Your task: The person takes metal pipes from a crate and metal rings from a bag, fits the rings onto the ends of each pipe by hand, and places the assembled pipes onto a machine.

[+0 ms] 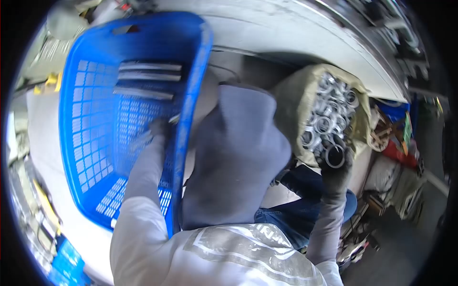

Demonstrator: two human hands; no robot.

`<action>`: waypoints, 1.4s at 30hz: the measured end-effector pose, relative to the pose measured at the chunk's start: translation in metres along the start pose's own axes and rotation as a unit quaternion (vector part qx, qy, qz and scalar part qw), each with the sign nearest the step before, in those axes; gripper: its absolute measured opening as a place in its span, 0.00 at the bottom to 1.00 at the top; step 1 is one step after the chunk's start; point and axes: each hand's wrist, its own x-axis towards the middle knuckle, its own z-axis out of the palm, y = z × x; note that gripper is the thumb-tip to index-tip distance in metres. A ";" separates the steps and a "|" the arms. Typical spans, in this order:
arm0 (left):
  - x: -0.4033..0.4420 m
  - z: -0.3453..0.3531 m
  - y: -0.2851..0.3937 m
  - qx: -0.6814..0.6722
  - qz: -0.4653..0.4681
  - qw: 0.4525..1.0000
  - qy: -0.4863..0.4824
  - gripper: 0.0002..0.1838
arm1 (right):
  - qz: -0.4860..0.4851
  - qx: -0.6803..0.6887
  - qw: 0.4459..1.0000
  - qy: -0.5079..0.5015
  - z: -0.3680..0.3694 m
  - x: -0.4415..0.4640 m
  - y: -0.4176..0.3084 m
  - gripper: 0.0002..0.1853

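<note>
My left hand (160, 131), in a dark glove, reaches down inside a tall blue plastic basket (71, 138). Motion blur smears its fingers, and whether they grip anything is unclear. A small light piece (174, 119) shows beside it. Farther along the basket lie a few long metal strips (149, 71). On the right, my gloved right hand (336, 177) is closed around a round metal ring (335, 156), its opening facing up. That hand is at the near edge of an open beige sack (305, 86) filled with several similar shiny metal rings (325, 125).
A grey cloth (234, 157) covers my lap between basket and sack. Beyond the sack runs a pale panel (305, 28). Assorted scraps, with a red item (402, 153), lie to the right. At lower left is a blue object (66, 262).
</note>
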 end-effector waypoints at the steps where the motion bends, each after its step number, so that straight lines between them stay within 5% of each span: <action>1: -0.010 0.009 -0.007 0.031 0.024 0.999 0.009 0.12 | 0.018 0.079 0.997 -0.011 -0.001 0.001 -0.001 0.34; 2: -0.024 0.023 -0.021 0.061 0.057 0.996 0.019 0.12 | 0.033 0.137 0.989 -0.039 0.001 0.000 -0.002 0.33; 3: 0.016 0.104 -0.050 -0.069 0.063 0.994 0.052 0.13 | 0.045 0.182 0.980 -0.063 0.002 -0.003 -0.004 0.33; 4: 0.015 0.107 -0.054 -0.081 0.041 0.993 0.078 0.12 | 0.051 0.212 0.974 -0.068 0.004 -0.008 -0.008 0.33; 5: 0.022 0.103 -0.061 -0.366 0.020 0.924 0.110 0.11 | 0.055 0.231 0.969 -0.065 0.008 -0.013 -0.014 0.33; 6: -0.024 0.051 -0.063 -0.339 0.056 0.919 0.194 0.11 | 0.060 0.240 0.968 -0.046 0.014 -0.019 -0.020 0.33; 10: -0.091 -0.159 -0.049 -0.445 0.027 0.872 0.203 0.18 | -0.003 0.191 0.980 -0.059 0.013 -0.016 -0.017 0.33; 13: -0.189 -0.309 -0.004 -0.363 0.233 0.835 0.342 0.26 | 0.037 0.322 0.938 -0.125 0.009 -0.025 -0.015 0.32; 17: -0.309 -0.402 0.069 -0.188 0.459 0.773 0.395 0.33 | -0.029 0.205 0.968 -0.140 0.004 -0.034 -0.006 0.28; 19: -0.347 -0.413 0.114 -0.105 0.526 0.753 0.381 0.33 | -0.215 0.068 0.966 -0.127 0.002 -0.036 -0.001 0.21; 20: -0.358 -0.411 0.132 -0.078 0.542 0.750 0.370 0.33 | -0.220 0.074 0.965 -0.126 0.002 -0.041 -0.004 0.21; 23: -0.355 -0.399 0.170 -0.031 0.543 0.758 0.361 0.34 | -0.471 -0.211 0.856 -0.019 0.001 -0.056 -0.022 0.14; 24: -0.356 -0.403 0.178 -0.011 0.528 0.775 0.347 0.33 | -0.496 -0.190 0.847 0.012 0.003 -0.056 -0.021 0.15; 32: -0.360 -0.399 0.197 0.017 0.509 0.787 0.347 0.26 | -0.441 -0.259 0.859 0.043 0.001 -0.050 -0.005 0.15; 35: -0.358 -0.398 0.199 0.033 0.510 0.782 0.357 0.25 | -0.534 -0.259 0.796 0.121 0.017 -0.053 -0.006 0.13; 37: -0.354 -0.399 0.200 0.033 0.521 0.770 0.366 0.25 | -0.493 -0.180 0.841 0.131 0.024 -0.052 -0.002 0.10; 38: -0.354 -0.399 0.201 0.030 0.509 0.788 0.345 0.26 | -0.390 -0.114 0.911 0.075 0.023 -0.052 -0.002 0.11; 40: -0.359 -0.403 0.203 0.029 0.497 0.803 0.328 0.28 | -0.433 -0.168 0.881 0.090 0.019 -0.048 -0.001 0.11; 42: -0.378 -0.410 0.204 0.036 0.554 0.688 0.468 0.32 | -0.465 -0.224 0.850 0.105 0.010 -0.043 0.003 0.12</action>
